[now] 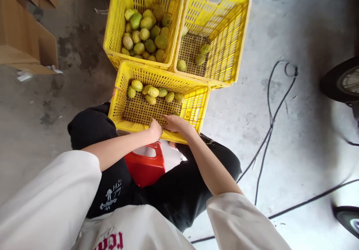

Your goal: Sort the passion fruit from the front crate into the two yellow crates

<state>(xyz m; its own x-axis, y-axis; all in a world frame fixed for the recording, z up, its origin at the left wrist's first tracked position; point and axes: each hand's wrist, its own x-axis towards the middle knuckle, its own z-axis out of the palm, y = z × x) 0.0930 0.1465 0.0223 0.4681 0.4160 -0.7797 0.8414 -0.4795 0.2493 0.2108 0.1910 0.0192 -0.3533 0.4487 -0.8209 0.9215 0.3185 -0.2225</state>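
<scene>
A yellow plastic crate (159, 75) stands in front of my knees, with several yellow-green oval fruits (153, 91) along its far side. Both my hands reach over its near wall. My left hand (156, 129) is curled closed near the middle of that wall, and what its fingers hold, if anything, is hidden. Close on its right, my right hand (174, 123) bends down into the crate with its fingers drawn together; their tips and whatever lies in them cannot be made out. Another fruit (176, 114) shows partly just beyond my right hand.
Behind stand two taller yellow crates: the left one (108, 37) holds many fruits, the right one (243, 37) only a few. A red plastic stool (146, 169) is between my legs. Black cable (270, 125) crosses the floor at right, near wheels (347, 80). Cardboard (25, 33) lies left.
</scene>
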